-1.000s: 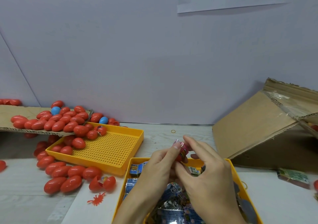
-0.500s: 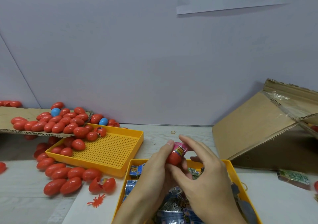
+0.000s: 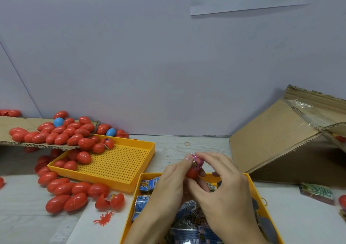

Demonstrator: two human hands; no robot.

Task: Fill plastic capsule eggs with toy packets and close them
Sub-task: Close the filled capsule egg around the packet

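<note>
Pushed further down into the red egg half (image 3: 192,173) since a moment ago: pink toy packet (image 3: 197,161), top end poking out. Left hand (image 3: 171,182) curled round the egg half, thumb up against the packet. Right hand (image 3: 222,185) pinching the packet top with the index fingertip, apparently pressing it in. Held above the far edge of the near yellow tray (image 3: 262,202) full of blue packets (image 3: 148,182). Closed red eggs (image 3: 63,189) heaped at left, beside a perforated yellow tray (image 3: 119,164).
</note>
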